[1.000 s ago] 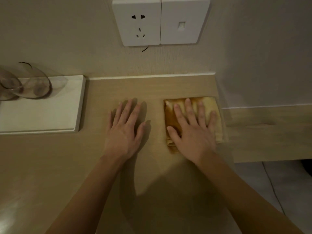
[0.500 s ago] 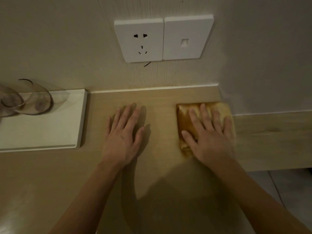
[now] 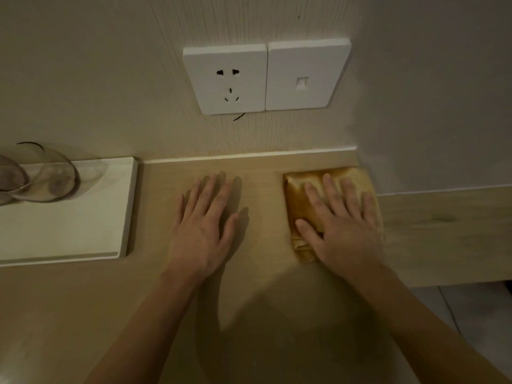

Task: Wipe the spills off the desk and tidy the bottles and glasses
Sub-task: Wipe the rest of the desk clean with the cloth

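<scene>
One folded cloth (image 3: 302,200) on the desk (image 3: 263,314), yellow-gold, slight sheen, darker brownish shading on its left half. Folded into a thick pad; layered edges show at the near-left corner. It sits in the far right corner of the desk top, its right edge at the desk's right edge, its far edge close to the strip along the wall.

Right hand (image 3: 343,231) lies flat on the cloth, palm down, fingers straight and slightly spread, thumb out to the left across the cloth's near-left part. Not gripping it, just pressing on top.

Left hand (image 3: 202,228) flat on bare desk to the left of the cloth, apart from it, fingers straight and close together, holding nothing.

Desk is light wood-grain. The hands and forearms cast shadows on it.

Far left: white tray (image 3: 83,228) on the desk, two clear glasses (image 3: 47,178) at its back-left, partly cut off by the frame edge. Cannot tell if they stand upright or lie tilted.

Wall behind: white power socket (image 3: 225,79) and white switch plate (image 3: 307,74) side by side, touching. Lower wood shelf (image 3: 443,234) to the right of the desk.
</scene>
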{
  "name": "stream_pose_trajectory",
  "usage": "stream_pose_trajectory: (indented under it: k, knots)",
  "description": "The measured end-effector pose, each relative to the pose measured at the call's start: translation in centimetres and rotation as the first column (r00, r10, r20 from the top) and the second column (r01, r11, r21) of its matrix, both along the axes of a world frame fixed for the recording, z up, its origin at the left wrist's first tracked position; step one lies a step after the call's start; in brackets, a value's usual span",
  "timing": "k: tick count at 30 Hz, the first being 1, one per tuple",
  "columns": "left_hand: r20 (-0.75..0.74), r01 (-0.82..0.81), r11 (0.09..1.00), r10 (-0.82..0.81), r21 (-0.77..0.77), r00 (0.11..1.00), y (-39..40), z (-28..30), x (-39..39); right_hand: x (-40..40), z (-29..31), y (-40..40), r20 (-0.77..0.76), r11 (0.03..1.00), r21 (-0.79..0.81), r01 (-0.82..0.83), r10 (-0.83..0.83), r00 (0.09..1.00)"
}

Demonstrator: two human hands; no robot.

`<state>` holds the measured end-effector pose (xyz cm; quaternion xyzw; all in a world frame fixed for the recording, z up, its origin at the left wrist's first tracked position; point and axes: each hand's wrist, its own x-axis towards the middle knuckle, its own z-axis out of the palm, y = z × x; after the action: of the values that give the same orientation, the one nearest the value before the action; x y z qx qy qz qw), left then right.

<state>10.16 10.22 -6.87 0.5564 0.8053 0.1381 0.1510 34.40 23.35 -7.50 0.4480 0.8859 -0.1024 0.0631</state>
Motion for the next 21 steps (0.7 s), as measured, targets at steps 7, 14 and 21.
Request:
stream_pose_trajectory:
  k: [7,14,21]
  knots:
    - [-0.003,0.029,0.999,-0.03,-0.022,1.0,0.1,-0.3,-0.1,-2.2,-0.4,2.9,0.01,0.997,0.014,0.081,-0.081,0.997]
    - [-0.038,0.016,1.0,-0.017,-0.017,0.999,0.8,0.7,0.5,-3.0,-0.4,3.2,0.032,0.997,0.014,0.079,-0.079,0.996]
    - [-0.053,0.022,1.0,-0.022,-0.001,0.998,-0.2,2.6,0.9,-3.0,-0.5,3.0,0.051,0.999,0.019,0.049,-0.05,0.997]
